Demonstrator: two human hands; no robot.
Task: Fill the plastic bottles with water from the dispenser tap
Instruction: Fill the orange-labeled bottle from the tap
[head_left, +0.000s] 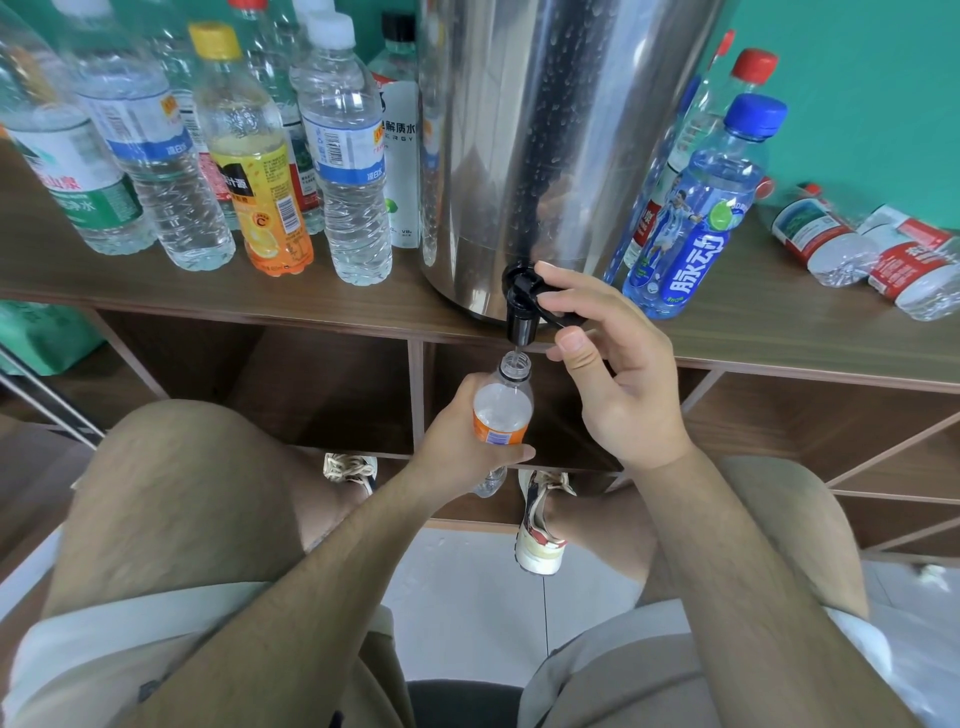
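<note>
A steel water dispenser stands on a wooden shelf top, its black tap jutting over the edge. My left hand grips an uncapped clear bottle with an orange label, held upright with its mouth right under the spout. A thin stream of water runs into it and the level sits near the bottle's shoulder. My right hand holds the tap's black lever, fingers curled over it and thumb beneath.
Several capped, water-filled bottles stand left of the dispenser. A blue bottle and a red-capped one stand to its right, with red-labelled bottles lying further right. Open cubbies lie below the wooden shelf top; my knees flank the spot.
</note>
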